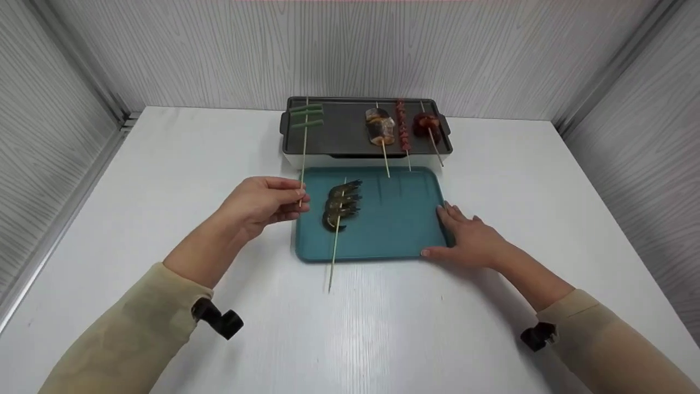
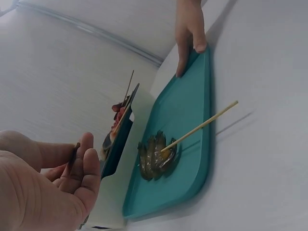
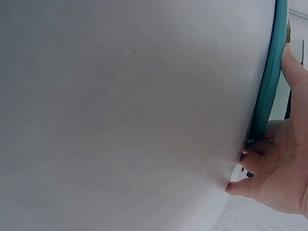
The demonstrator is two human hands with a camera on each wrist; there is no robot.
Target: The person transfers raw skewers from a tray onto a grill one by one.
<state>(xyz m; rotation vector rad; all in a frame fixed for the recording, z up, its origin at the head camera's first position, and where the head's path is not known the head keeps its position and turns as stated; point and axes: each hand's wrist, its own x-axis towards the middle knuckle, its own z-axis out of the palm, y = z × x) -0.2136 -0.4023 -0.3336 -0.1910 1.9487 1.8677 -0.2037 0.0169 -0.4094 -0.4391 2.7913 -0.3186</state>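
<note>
My left hand (image 1: 268,200) pinches the lower end of a green vegetable skewer (image 1: 304,142) between thumb and fingers. The green pieces of this skewer lie over the left end of a dark grill pan (image 1: 342,128). Below it, a shrimp skewer (image 1: 340,205) lies on a teal tray (image 1: 391,224), its bare stick jutting past the front rim. At the tray's right front corner rests my right hand (image 1: 473,238), fingers spread along the side and thumb touching the front rim. The right wrist view shows the thumb (image 3: 294,67) against the rim and fingertips touching the table.
On the right half of the pan lie a skewer of browned chunks (image 1: 380,126), a thin red skewer (image 1: 402,123) and a dark red skewer (image 1: 426,125). Their sticks point toward the tray. Pale panel walls (image 1: 219,54) bound the white table (image 1: 219,339).
</note>
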